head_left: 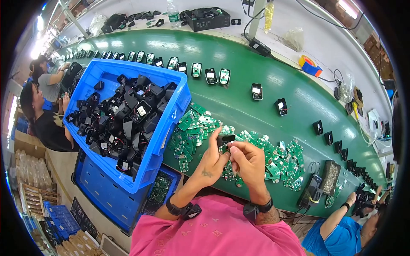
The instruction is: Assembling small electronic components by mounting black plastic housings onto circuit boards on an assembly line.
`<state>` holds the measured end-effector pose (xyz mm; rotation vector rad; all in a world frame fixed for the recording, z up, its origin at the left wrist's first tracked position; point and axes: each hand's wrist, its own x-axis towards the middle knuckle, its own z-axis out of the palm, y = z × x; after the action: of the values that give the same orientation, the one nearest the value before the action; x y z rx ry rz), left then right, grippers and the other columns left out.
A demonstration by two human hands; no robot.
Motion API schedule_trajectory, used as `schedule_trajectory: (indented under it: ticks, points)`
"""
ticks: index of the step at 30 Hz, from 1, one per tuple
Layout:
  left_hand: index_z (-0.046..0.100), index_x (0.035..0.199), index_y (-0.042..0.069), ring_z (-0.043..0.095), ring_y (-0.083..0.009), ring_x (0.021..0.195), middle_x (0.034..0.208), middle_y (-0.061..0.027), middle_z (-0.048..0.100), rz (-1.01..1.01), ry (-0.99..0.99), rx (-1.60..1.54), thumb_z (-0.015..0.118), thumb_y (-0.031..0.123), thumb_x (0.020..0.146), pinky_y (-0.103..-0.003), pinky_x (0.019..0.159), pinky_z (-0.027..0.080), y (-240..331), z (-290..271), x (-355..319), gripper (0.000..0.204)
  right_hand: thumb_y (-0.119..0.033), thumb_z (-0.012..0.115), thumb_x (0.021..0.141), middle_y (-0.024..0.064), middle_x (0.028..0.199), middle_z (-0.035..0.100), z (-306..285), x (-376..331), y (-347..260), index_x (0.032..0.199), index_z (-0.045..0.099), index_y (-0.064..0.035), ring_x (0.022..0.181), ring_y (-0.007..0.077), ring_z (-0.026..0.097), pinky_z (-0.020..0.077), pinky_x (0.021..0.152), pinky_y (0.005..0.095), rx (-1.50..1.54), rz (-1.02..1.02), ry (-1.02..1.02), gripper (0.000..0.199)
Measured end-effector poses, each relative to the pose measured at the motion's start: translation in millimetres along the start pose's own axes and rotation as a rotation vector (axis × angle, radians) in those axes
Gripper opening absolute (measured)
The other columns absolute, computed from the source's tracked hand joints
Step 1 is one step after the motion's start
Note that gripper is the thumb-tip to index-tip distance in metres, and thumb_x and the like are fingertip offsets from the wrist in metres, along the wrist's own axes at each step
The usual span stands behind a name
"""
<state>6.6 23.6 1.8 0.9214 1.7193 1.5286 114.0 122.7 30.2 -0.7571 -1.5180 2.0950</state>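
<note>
My left hand (pixel 210 163) is closed around a small black plastic housing (pixel 225 138), its index finger stretched up along the side. A bit of green circuit board shows at the housing's near end, largely hidden by my fingers. My right hand (pixel 250 160) is pinched against that end; what lies between its fingertips is too small to make out. Beneath and around both hands spreads a loose pile of green circuit boards (pixel 279 158). To the left of my left hand stands a blue bin (pixel 173 106) heaped with black housings (pixel 128 115), some with wires.
A row of housings with boards (pixel 224 76) runs along the green bench (pixel 239 98). A black box (pixel 207 22), a water bottle (pixel 173 15) and a tape roll (pixel 310 66) stand behind. At right are a black device (pixel 311 194) and a person in blue (pixel 335 234); others work at left.
</note>
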Motion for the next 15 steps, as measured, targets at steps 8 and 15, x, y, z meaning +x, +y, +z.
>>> schedule_trajectory:
  ticks: [8,15]
  points:
    - [0.01,0.151,0.0,0.06,-0.0371,0.106,0.117,-0.026,0.056,-0.101,-0.049,-0.058,0.049,0.009,0.095,-0.043,0.095,0.045,12,2,-3,0.068,-0.008,0.062,0.096,0.0022,0.071,0.063,1,-4,10,0.098,0.067,0.0044,0.054,0.0055,0.053,0.0399,0.046,0.0212,0.057,-0.062,0.052,0.014]
    - [0.007,0.152,-0.002,0.057,-0.0424,0.114,0.125,-0.0317,0.052,0.098,-0.059,0.138,0.048,0.007,0.094,-0.044,0.101,0.04,16,-11,-6,0.071,-0.007,0.064,0.091,0.0023,0.062,0.059,-17,-1,-14,0.086,0.065,0.0026,0.05,0.0069,0.052,0.039,0.046,0.0253,-0.642,-0.241,-0.09,0.011]
